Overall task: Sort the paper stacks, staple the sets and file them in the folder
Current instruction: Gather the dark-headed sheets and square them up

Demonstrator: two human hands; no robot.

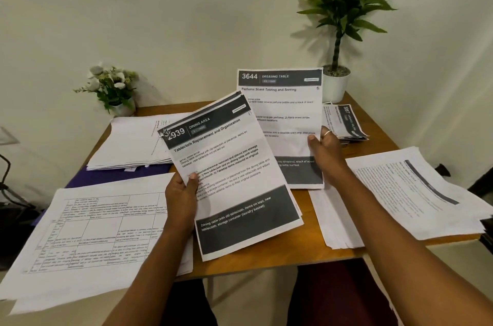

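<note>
Head view: left grip (181, 197) pinches tablecloth set (234, 179), right grip (325, 149) holds perfume sheet (282, 112).

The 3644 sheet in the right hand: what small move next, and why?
Probably the right hand should lay the 3644 sheet on the right-hand pile, whose top page shows a similar dark header; the left hand is occupied by the 2939 set.

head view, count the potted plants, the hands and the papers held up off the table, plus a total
potted plants: 2, white flower plant and tall green plant
hands: 2, left hand and right hand
held papers: 2, 2939 set and 3644 sheet
total: 6
</note>
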